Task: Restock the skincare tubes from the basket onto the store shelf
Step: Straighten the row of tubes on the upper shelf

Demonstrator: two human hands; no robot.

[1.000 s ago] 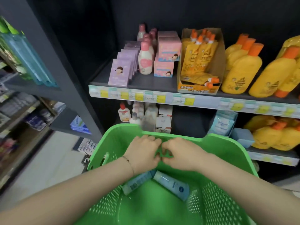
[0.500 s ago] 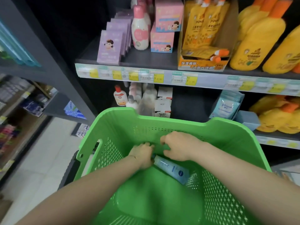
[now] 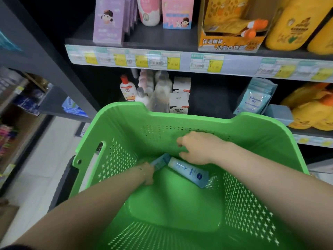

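Skincare tubes [image 3: 189, 173] lay deep in the basket [image 3: 252, 127], left hand [image 3: 146, 173] gripping one to lift, right hand [image 3: 198, 148] loosely curled, empty.

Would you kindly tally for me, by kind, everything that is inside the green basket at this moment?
Skincare tubes: 2 (pale tube lying loose; blue tube held by the left hand)
Hands: 2 (left hand; right hand)
Total: 4, all within the green basket
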